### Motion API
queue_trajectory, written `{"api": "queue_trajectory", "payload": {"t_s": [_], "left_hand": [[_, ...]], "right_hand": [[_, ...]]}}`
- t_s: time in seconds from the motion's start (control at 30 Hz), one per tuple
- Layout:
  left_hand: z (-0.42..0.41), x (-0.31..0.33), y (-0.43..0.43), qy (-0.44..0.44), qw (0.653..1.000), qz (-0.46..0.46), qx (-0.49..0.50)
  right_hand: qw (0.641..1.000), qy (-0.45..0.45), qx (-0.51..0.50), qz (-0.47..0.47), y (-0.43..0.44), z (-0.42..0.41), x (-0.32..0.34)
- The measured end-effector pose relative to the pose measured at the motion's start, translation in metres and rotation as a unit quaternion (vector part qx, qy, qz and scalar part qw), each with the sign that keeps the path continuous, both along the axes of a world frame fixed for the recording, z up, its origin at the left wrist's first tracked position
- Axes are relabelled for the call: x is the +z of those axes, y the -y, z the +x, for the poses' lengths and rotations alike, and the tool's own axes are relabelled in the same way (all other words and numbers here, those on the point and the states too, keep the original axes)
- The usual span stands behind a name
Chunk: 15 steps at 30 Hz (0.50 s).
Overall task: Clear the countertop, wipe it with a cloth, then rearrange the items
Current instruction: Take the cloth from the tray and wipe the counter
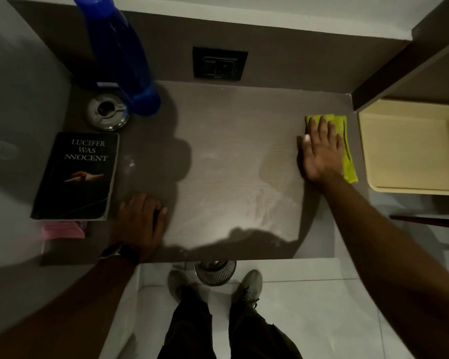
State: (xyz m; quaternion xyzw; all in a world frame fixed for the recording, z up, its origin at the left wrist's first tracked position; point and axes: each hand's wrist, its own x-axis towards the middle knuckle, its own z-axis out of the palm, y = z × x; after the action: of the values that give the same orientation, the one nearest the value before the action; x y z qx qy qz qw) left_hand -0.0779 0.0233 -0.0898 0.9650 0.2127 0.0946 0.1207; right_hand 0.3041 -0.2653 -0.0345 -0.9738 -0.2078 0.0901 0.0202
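Pink and blurred, a flat item (62, 230) pokes out from under the near edge of a black book (75, 177) that lies face up at the left end of the grey table (231, 156); what the pink item is cannot be told. Just behind the book sits a round metal ashtray (107, 113), and beside that stands a tall blue bottle (119, 55), upright in the back left corner. Just right of the book's near corner, the left hand (140, 224) rests palm down on the table by its front edge, its fingers relaxed and holding nothing, with a dark watch (125, 252) on the wrist. The middle of the table shows pale smears and a few white specks, and a black wall socket (220, 64) is set in the panel behind it. Below the front edge, a ribbed metal bin (215, 273) stands on the tiled floor between the person's two shoes. Towards the right end, the right hand (319, 151) lies flat with straight, spread fingers, pressing down on a folded yellow-green cloth (349, 164), which lies on the table close to its right edge and shows beyond the fingertips and along the hand's right side. Past that edge, a cream plastic tray (410, 187) sits apart from the cloth.
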Motion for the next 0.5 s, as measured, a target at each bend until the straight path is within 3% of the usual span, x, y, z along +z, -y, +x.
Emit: {"api": "queue_trajectory", "payload": {"t_s": [0.07, 0.17, 0.3, 0.43, 0.5], "left_hand": [[0.000, 0.002, 0.001, 0.001, 1.000, 0.002, -0.004], [0.002, 0.003, 0.001, 0.006, 1.000, 0.005, 0.004], [0.000, 0.003, 0.002, -0.007, 1.000, 0.006, 0.007], [0.002, 0.005, 0.003, -0.012, 1.000, 0.006, 0.007], [0.001, 0.007, 0.003, -0.003, 1.000, 0.016, 0.009]], "right_hand": [[0.999, -0.019, 0.028, 0.008, -0.006, -0.026, 0.004], [0.985, -0.031, 0.171, -0.009, -0.003, -0.088, 0.004], [0.914, -0.033, 0.402, -0.040, 0.025, -0.167, -0.011], [0.854, -0.040, 0.518, -0.036, 0.039, -0.147, -0.012], [0.847, -0.016, 0.530, -0.042, 0.034, -0.116, -0.011]]}}
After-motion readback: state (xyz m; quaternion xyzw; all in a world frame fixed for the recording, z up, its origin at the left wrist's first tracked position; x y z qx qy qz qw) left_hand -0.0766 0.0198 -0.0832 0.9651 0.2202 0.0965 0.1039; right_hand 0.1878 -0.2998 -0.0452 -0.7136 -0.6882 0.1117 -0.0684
